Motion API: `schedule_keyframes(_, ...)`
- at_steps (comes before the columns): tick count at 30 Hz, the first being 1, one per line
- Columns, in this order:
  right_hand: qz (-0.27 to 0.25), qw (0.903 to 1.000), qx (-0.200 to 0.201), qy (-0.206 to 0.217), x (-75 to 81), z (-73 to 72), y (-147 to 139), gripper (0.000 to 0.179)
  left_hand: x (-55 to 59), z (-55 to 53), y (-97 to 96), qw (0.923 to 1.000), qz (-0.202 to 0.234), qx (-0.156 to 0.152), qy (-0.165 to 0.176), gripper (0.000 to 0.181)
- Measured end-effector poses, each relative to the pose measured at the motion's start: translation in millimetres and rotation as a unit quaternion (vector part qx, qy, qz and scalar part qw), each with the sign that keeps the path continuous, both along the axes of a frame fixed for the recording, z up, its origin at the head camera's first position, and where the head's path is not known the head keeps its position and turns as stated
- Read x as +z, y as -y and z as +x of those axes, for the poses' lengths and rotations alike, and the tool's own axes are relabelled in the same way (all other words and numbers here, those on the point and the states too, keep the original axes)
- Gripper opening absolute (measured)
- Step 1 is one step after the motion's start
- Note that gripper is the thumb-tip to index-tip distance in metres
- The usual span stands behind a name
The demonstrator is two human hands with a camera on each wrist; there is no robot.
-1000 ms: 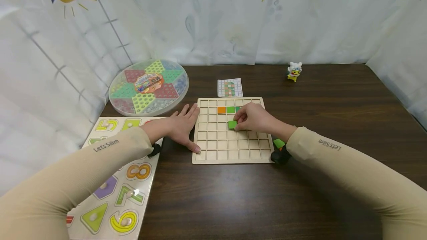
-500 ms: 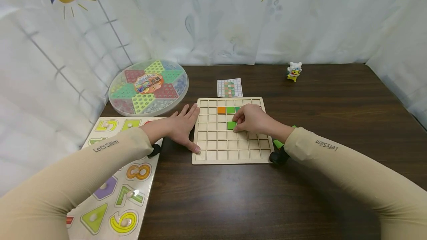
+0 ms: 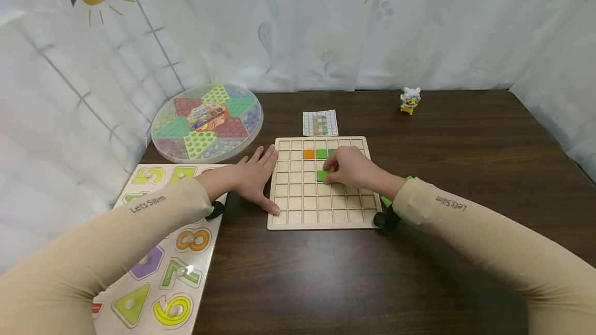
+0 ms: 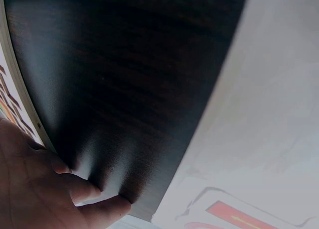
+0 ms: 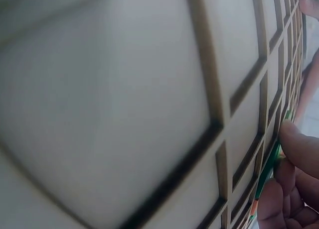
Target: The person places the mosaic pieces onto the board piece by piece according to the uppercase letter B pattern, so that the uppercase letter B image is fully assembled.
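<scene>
A square wooden grid board [image 3: 310, 216] lies on the dark table in the head view. My left hand [image 3: 255, 173] spreads its fingers along the board's left edge, its thumb on the lower left corner. My right hand [image 3: 354, 166] reaches over the board and pinches a light green square tile [image 3: 321, 176] at a middle cell; the fingertips cover the tile's right side. In the row above, an orange tile [image 3: 309, 154] and a green tile [image 3: 321, 154] sit side by side. A darker green tile [image 3: 331, 152] beside them is partly hidden by my right hand.
A small printed pattern card [image 3: 320, 123] lies behind the board. At the left are a round Chinese checkers set [image 3: 207, 122] and a knobbed number puzzle [image 3: 186, 293]. A figurine [image 3: 410, 100] stands at the back right. Green pieces [image 3: 386, 201] show beside my right wrist.
My right hand and the pinched green tile have shifted slightly left and toward me. My left hand has stayed at the board's edge.
</scene>
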State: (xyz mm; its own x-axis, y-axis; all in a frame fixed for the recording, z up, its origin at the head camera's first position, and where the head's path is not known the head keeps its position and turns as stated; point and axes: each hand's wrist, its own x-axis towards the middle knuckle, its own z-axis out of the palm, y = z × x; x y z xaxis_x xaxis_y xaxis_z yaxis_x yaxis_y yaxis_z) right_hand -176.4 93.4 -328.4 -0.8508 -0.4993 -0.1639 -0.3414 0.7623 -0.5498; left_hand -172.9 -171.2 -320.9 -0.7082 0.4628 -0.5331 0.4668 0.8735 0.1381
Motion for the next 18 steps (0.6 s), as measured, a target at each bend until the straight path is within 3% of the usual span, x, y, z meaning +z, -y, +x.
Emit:
schedule_keyframes(10,-0.012,0.9999,-0.006,0.007,5.3,0.6,-8,0.028,-0.7,1.0,0.2,1.0,0.003,0.003,0.001,0.141)
schedule_keyframes(18,-0.027,0.9986,-0.045,-0.003,13.3,-2.9,-47,0.025,1.0,1.3,0.2,1.0,0.006,0.002,0.0,0.141)
